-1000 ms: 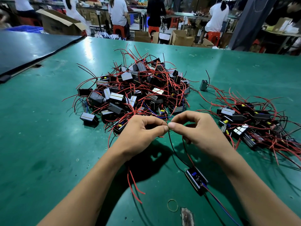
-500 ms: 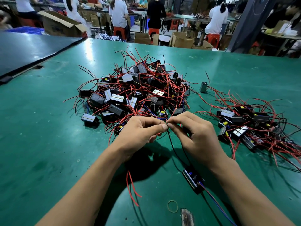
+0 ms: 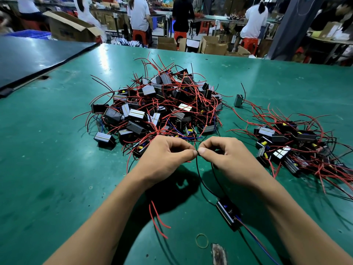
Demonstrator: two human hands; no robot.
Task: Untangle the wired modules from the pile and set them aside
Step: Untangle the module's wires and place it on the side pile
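A tangled pile (image 3: 158, 109) of small black modules with red wires lies on the green table (image 3: 47, 169), just beyond my hands. A smaller set of modules (image 3: 290, 144) lies to the right. My left hand (image 3: 164, 159) and my right hand (image 3: 229, 157) meet fingertip to fingertip, both pinching a thin black wire (image 3: 200, 176). That wire runs down to a single black module (image 3: 228, 213) lying on the table under my right forearm. Red wire ends (image 3: 158, 220) stick out below my left wrist.
A lone grey module (image 3: 238, 100) stands between the two heaps. A rubber band (image 3: 202, 240) lies near the front edge. A dark board (image 3: 28, 58) covers the far left. People work at benches with cardboard boxes (image 3: 70, 29) beyond the table.
Both hands stay joined at the fingertips on the black wire, with only small finger shifts. The single module near my right forearm has barely moved.
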